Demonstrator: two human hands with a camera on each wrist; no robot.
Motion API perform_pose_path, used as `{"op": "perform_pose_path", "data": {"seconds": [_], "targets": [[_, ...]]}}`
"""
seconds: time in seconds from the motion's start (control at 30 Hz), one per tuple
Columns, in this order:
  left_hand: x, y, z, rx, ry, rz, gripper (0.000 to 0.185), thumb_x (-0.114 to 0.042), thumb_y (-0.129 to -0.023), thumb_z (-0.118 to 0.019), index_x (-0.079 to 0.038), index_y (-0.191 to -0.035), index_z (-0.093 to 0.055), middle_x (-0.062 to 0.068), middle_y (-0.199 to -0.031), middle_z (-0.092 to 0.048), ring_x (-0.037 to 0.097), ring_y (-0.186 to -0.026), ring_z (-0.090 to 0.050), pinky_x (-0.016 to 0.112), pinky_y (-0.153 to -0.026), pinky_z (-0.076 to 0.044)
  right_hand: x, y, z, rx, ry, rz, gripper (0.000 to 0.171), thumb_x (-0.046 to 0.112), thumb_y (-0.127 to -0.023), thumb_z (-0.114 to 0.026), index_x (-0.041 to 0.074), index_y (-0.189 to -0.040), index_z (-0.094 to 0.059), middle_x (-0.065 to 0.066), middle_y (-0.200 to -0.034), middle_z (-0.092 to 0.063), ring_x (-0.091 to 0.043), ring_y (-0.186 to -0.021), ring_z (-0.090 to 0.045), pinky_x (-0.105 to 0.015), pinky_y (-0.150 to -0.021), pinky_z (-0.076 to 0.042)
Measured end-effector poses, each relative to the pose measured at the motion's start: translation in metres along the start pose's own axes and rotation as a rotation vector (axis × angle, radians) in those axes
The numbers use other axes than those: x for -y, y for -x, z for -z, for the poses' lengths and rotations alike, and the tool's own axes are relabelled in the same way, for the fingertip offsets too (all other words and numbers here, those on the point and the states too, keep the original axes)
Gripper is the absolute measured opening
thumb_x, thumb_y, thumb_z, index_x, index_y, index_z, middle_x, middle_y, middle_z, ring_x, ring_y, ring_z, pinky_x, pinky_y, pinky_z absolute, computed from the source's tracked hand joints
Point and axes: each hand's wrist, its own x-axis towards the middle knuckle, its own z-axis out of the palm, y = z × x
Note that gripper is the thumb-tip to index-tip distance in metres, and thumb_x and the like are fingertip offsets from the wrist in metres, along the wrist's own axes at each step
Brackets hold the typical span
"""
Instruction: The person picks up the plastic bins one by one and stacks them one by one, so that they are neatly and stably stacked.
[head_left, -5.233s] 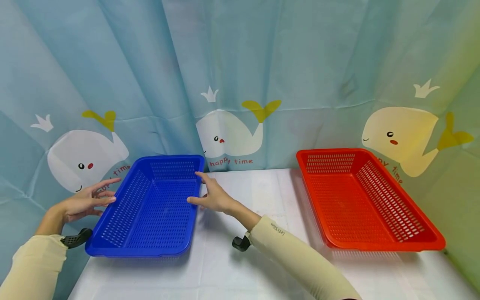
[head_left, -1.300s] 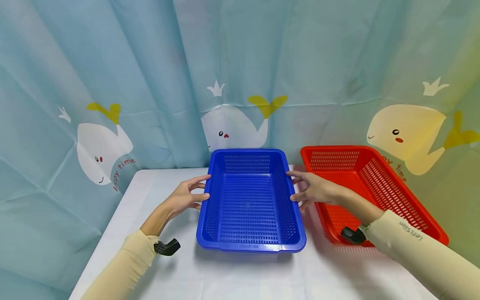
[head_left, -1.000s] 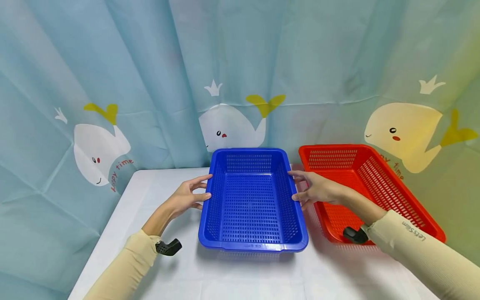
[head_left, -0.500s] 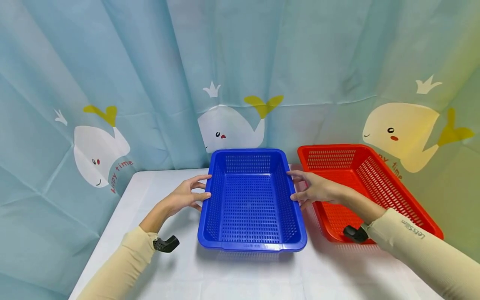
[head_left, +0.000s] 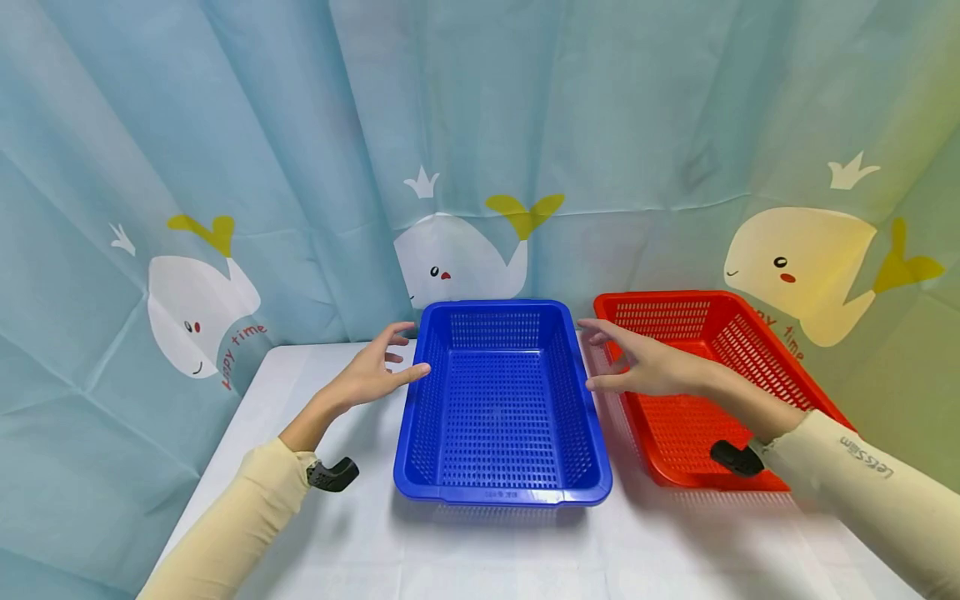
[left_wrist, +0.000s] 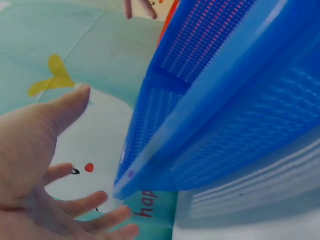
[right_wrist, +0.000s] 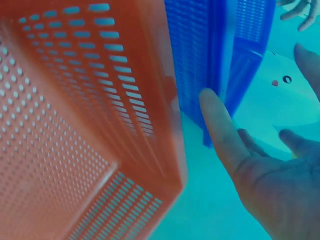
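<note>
A blue plastic basket (head_left: 501,417) with perforated walls sits in the middle of the table, its long sides running front to back. Beside its left rim, my left hand (head_left: 367,372) hovers with fingers spread; the left wrist view shows a gap between that hand (left_wrist: 45,165) and the basket (left_wrist: 240,115). On the other side my right hand (head_left: 652,362) is raised, thumb and fingers apart, holding nothing. In the right wrist view its thumb (right_wrist: 220,125) is close to the blue rim; whether it touches I cannot tell.
A red perforated basket (head_left: 712,479) stands to the right, slightly angled, partly behind my right hand and forearm. White cloth covers the table (head_left: 315,550). A blue-green curtain (head_left: 480,108) with whale prints hangs directly behind both baskets.
The blue basket went from the left side of the table to the middle, between both hands. Since half a second ago both hands have loosened from its rims and lifted slightly.
</note>
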Motion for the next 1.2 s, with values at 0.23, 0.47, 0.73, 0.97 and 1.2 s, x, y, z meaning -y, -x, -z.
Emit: {"op": "perform_pose_path", "data": {"seconds": [0.23, 0.47, 0.73, 0.97, 1.2], "targets": [[-0.021, -0.007, -0.005, -0.125, -0.072, -0.125, 0.086, -0.054, -0.084, -0.070, -0.034, -0.153, -0.022, 0.012, -0.149, -0.037, 0.038, -0.129, -0.046, 0.060, -0.097, -0.044, 0.006, 0.009, 0.014, -0.203, 0.221, 0.148, 0.088, 0.040, -0.084, -0.076, 0.017, -0.153, -0.028, -0.013, -0.147, -0.040, -0.033, -0.123, -0.051, -0.050, -0.087, -0.054], [-0.042, -0.016, -0.017, -0.228, -0.090, -0.216, 0.087, -0.059, -0.083, -0.068, -0.043, -0.152, -0.018, 0.006, -0.151, -0.035, 0.029, -0.130, -0.045, 0.058, -0.098, -0.043, 0.008, 0.017, 0.026, -0.370, 0.330, 0.219, 0.086, 0.032, -0.082, -0.080, 0.022, -0.152, -0.032, -0.011, -0.144, -0.042, -0.031, -0.121, -0.049, -0.058, -0.091, -0.048], [-0.069, -0.030, -0.033, -0.259, -0.063, -0.283, 0.083, -0.059, -0.084, -0.065, -0.043, -0.151, -0.021, 0.004, -0.150, -0.036, 0.028, -0.128, -0.047, 0.055, -0.099, -0.042, 0.001, 0.027, 0.043, -0.455, 0.383, 0.241, 0.088, 0.029, -0.080, -0.082, 0.027, -0.152, -0.032, -0.012, -0.141, -0.044, -0.030, -0.115, -0.053, -0.057, -0.083, -0.051], [-0.091, -0.043, -0.054, -0.220, -0.028, -0.270, 0.083, -0.065, -0.082, -0.063, -0.044, -0.151, -0.021, 0.003, -0.147, -0.038, 0.025, -0.125, -0.049, 0.049, -0.097, -0.045, -0.010, 0.043, 0.059, -0.479, 0.391, 0.206, 0.091, 0.028, -0.080, -0.082, 0.026, -0.154, -0.029, -0.017, -0.140, -0.043, -0.035, -0.112, -0.057, -0.059, -0.082, -0.050], [-0.113, -0.058, -0.080, -0.188, 0.022, -0.257, 0.081, -0.063, -0.083, -0.065, -0.043, -0.150, -0.023, 0.005, -0.143, -0.043, 0.025, -0.117, -0.055, 0.046, -0.093, -0.049, -0.027, 0.058, 0.078, -0.479, 0.417, 0.153, 0.093, 0.026, -0.079, -0.083, 0.022, -0.154, -0.029, -0.017, -0.143, -0.042, -0.035, -0.105, -0.062, -0.034, -0.075, -0.057]]}}
